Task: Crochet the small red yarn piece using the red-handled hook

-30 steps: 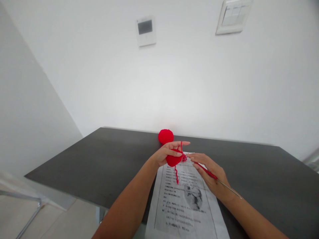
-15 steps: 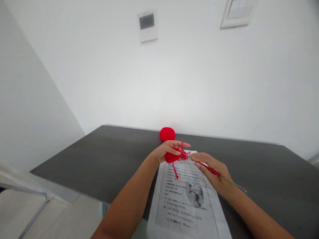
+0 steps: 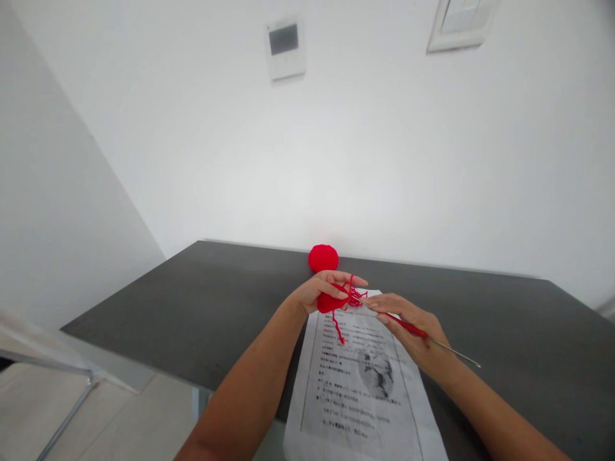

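Observation:
Between the thumb and fingers of my left hand [image 3: 323,287] is a small red crochet piece [image 3: 331,301]. A strand of red yarn loops over its outstretched index finger, and a short yarn tail [image 3: 339,328] dangles below. My right hand [image 3: 408,323] grips a crochet hook [image 3: 407,325] with a red handle and thin metal ends. The hook's front tip meets the left edge of the piece's work beside my left fingers; the exact stitch is too small to make out. Behind my left hand sits a red ball of yarn [image 3: 323,257]. Loose red yarn [image 3: 356,298] lies bunched near the fingertips.
A printed paper sheet [image 3: 355,410] with a dark picture lies under my hands on the dark grey table [image 3: 192,307]. The white wall [image 3: 307,160] rises at the table's back edge. A metal chair frame [image 3: 72,397] stands at the lower left.
Both hands keep nearly the same pose and hold. The hook's rear end has shifted very slightly to the right, and the view has moved a little.

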The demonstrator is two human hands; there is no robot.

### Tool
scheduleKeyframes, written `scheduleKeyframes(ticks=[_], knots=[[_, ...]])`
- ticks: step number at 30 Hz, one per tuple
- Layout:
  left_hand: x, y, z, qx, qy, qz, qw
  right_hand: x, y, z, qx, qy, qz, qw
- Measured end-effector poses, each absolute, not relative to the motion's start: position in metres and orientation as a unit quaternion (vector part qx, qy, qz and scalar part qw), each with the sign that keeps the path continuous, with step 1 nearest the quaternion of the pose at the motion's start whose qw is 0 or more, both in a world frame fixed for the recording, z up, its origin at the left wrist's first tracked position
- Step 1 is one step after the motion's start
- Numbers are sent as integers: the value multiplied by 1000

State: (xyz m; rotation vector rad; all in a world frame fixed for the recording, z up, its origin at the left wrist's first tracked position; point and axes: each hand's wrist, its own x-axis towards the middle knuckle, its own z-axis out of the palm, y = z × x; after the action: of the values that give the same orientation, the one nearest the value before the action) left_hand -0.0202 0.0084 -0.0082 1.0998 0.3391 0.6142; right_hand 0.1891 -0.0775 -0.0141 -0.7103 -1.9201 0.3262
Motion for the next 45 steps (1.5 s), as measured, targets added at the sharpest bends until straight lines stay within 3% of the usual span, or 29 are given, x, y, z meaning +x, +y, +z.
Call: scheduleKeyframes(ticks=[10, 45], knots=[[-19, 5, -4, 511, 168, 273, 798, 188, -77, -16, -317, -737, 190, 566], [-17, 7, -10, 533, 171, 278, 781, 184, -77, -10, -325, -714, 245, 570]])
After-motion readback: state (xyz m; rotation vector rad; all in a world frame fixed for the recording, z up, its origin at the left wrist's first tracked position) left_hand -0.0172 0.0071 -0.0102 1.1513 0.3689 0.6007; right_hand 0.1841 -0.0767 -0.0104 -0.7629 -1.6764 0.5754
